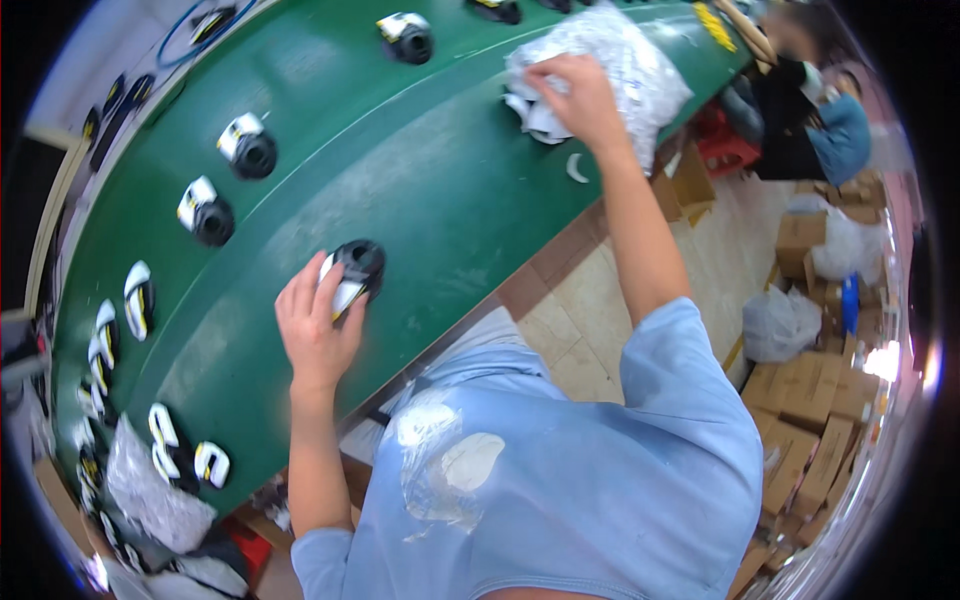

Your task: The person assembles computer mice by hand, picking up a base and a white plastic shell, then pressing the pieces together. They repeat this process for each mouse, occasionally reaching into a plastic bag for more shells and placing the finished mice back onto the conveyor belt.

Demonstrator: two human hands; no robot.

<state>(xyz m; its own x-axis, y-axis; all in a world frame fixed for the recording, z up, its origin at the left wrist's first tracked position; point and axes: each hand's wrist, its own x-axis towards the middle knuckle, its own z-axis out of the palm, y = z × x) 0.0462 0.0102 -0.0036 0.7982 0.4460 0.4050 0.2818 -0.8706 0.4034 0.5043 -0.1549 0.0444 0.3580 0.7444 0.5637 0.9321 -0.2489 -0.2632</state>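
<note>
The person's left hand [318, 315] has its thumb and fingers closed around the white end of a black-and-white part [364, 262], which sits on the green bench [450, 190] near the edge at the wearer's side. Over to the right, the right hand [580, 100] reaches to a clear plastic bag [645, 70], fingers bent over the white pieces [540, 120] at its near end; from where I stand, I cannot tell whether they have pinched one.

To do this well, I'd say, the left hand should hold the part steady without squeezing hard, leaving its round black end uncovered. The right hand should pick with just the fingertips, taking one piece and not dragging the bag along. A loose white crescent [577, 168] lies just below the bag, so the wrist should lift clear of it.
</note>
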